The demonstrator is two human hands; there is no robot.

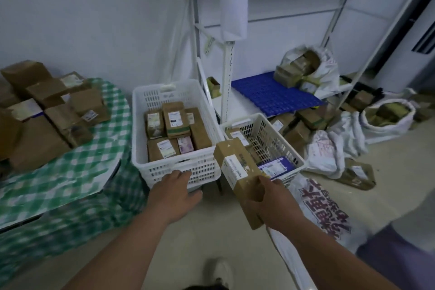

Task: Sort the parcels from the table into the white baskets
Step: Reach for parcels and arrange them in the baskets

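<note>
Pale floor, white baskets (175, 167); right-hand grip (275, 198) round long brown white-labelled parcel (237, 172), left hand (174, 192) slack.

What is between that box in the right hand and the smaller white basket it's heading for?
Nothing visible blocks it. The right hand grips the brown parcel, whose far end already overlaps the near rim of the smaller basket. The basket is open-topped, with a few parcels lying inside and bare room between them.
</note>
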